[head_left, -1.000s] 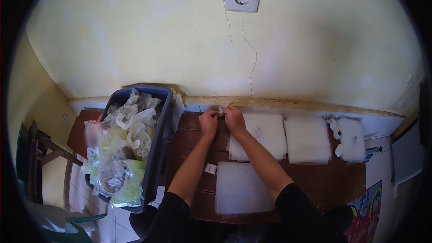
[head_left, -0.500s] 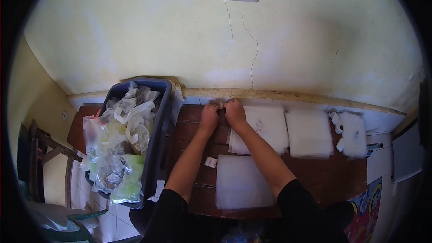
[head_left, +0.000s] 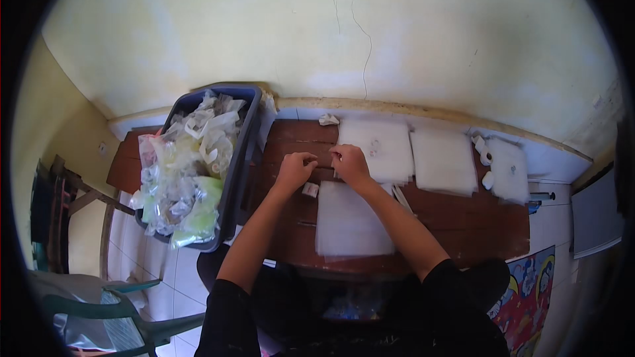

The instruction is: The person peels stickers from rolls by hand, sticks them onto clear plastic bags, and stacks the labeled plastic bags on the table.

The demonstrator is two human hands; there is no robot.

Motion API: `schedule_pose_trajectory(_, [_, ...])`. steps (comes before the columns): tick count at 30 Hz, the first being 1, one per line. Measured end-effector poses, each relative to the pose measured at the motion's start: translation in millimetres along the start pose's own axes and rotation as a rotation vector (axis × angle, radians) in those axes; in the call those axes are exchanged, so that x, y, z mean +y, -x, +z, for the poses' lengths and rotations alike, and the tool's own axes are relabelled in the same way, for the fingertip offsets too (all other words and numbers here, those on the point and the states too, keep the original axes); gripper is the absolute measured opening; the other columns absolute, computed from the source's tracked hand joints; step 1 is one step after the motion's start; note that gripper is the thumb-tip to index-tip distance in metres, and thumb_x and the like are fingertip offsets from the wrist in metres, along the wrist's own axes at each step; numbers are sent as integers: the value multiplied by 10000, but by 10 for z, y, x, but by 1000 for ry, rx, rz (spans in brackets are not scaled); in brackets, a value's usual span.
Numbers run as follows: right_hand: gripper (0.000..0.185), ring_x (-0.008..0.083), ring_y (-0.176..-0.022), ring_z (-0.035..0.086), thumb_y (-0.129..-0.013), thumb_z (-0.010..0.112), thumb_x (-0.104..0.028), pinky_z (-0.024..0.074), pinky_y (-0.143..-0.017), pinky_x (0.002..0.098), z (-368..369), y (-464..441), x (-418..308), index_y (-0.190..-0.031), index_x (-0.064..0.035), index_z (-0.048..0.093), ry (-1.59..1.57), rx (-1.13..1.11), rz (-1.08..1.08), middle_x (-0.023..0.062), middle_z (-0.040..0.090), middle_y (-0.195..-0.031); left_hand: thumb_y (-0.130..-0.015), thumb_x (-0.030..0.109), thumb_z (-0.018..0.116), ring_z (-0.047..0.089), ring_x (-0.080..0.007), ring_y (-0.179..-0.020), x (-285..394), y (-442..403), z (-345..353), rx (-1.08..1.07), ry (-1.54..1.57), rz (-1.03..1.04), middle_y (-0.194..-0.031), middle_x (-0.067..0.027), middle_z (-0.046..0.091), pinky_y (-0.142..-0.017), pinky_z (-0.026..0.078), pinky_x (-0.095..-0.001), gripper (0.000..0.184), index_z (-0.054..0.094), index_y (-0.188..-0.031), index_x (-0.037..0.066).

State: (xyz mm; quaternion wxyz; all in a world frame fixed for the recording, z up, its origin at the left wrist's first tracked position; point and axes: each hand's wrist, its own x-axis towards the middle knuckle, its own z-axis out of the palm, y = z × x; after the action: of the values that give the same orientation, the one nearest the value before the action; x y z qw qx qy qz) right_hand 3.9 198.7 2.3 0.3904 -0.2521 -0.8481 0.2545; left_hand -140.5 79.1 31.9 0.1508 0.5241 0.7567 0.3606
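Over the dark brown wooden table [head_left: 291, 221], my left hand [head_left: 296, 170] is held with loosely curved fingers and nothing visible in them. Close by on its right, my right hand [head_left: 351, 164] has bent, slightly parted fingers, also without a visible object. Beyond both hands, a crumpled whitish piece [head_left: 329, 119] lies against the wall base. A small white packet [head_left: 310, 189] with reddish print sits just below my left hand. Under my right forearm is a pile of clear plastic bags [head_left: 350, 225]; another pile of plastic bags [head_left: 383, 145] lies beside my right hand.
A dark grey bin [head_left: 233, 208] heaped with crumpled plastic packaging [head_left: 192, 165] stands at the left. More flat plastic stacks [head_left: 444, 162] lie rightward, with small white rolls [head_left: 485, 157] between two of them. A green chair [head_left: 132, 317] is at lower left.
Both hands have drawn back from the wall edge and separated, leaving the crumpled whitish piece there. The camera view has shifted, so the table and bin appear higher.
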Motion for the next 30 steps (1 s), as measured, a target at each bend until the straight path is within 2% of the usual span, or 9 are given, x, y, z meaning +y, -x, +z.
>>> schedule_pose_trajectory(6, [134,405,-826,632,-781,604,-75,508,-756,468,44,452,-341,-868,-6,679,-136,-218,61,222,660,-852,-701,125,756,669,-341,-910,35,499,24,-67,-35,-50,-977,-177,695,-821,525,-387,353,710,-1044,50])
schedule_pose_trajectory(9, [136,416,-809,622,-773,599,-65,500,-754,477,137,582,-397,-869,1,669,-113,-282,5,218,653,-838,-649,100,792,653,-349,-944,-146,624,147,-34,-59,84,-1001,-169,687,-835,519,-397,398,701,-1033,45])
schedule_pose_trajectory(13, [126,427,-792,608,-769,589,-54,493,-758,485,129,651,-497,-854,5,660,-143,-259,-10,219,640,-801,-611,98,824,645,-344,-954,-105,704,166,22,-68,15,-1015,-155,676,-829,519,-408,401,705,-992,53])
schedule_pose_trajectory(16, [172,398,-772,627,-762,602,-38,512,-730,448,-16,668,-561,-911,11,671,-231,-218,19,227,644,-810,-609,96,833,648,-334,-907,130,732,77,48,-85,20,-979,-147,665,-809,523,-402,403,708,-991,68])
schedule_pose_trajectory(18, [243,221,-826,702,-803,671,-27,554,-758,316,-193,691,-567,-1039,33,670,-353,-215,140,172,702,-915,-605,97,842,652,-324,-868,298,776,45,61,-72,46,-945,-141,659,-789,527,-395,406,710,-989,76])
schedule_pose_trajectory(21, [240,171,-894,685,-859,677,-59,552,-802,286,-596,730,-650,-1064,65,654,-587,-226,292,144,710,-956,-598,113,870,652,-258,-773,588,843,66,99,133,110,-891,-106,636,-711,536,-357,417,706,-978,62])
schedule_pose_trajectory(23, [225,154,-867,687,-858,703,-89,564,-770,279,-894,804,-762,-1033,49,675,-637,-206,312,124,716,-954,-592,140,893,633,-195,-725,792,922,119,86,327,148,-894,-74,621,-647,526,-311,431,684,-956,40])
schedule_pose_trajectory(26, [200,139,-855,680,-857,696,-61,559,-778,275,-1238,1034,-799,-1025,46,677,-716,-222,378,109,713,-940,-652,112,877,626,-124,-776,995,1073,262,-4,336,154,-923,-52,633,-677,526,-265,422,626,-978,14])
schedule_pose_trajectory(30, [163,125,-823,669,-847,694,-41,545,-771,260,-1475,1313,-733,-983,48,680,-619,-221,404,94,709,-909,-670,143,880,620,-108,-814,1063,1199,553,-98,528,158,-979,-60,646,-681,520,-262,455,569,-978,18])
